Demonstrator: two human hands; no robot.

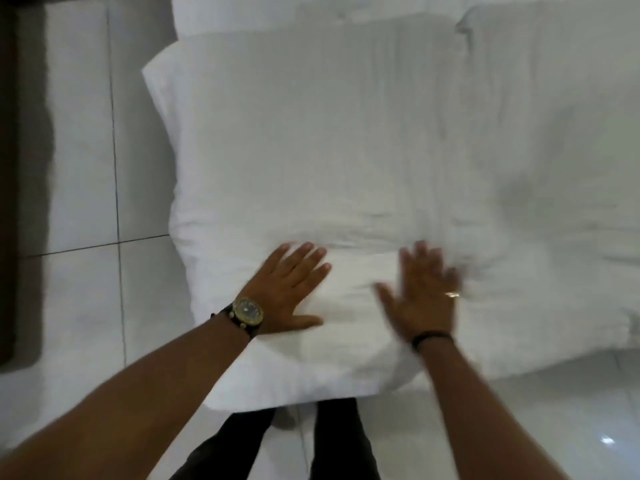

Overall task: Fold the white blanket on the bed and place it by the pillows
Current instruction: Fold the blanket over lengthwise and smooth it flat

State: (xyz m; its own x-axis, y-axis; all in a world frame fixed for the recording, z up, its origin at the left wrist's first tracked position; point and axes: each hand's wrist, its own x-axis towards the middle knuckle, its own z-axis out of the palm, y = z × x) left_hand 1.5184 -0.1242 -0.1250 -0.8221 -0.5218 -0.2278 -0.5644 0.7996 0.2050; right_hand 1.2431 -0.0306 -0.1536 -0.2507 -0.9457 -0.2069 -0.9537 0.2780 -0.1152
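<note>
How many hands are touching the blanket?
2. The left hand lies flat on the blanket near its front edge; the right hand, blurred, is beside it to the right, fingers spread.

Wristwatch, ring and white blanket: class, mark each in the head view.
wristwatch (247, 309), head view, on its dial
ring (452, 294), head view, on the band
white blanket (329, 140), head view, on its flat top

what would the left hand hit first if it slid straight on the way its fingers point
Likely the creased ridge in the white blanket, just beyond the left hand, which lies flat on it. Past that the cloth looks smooth.
</note>
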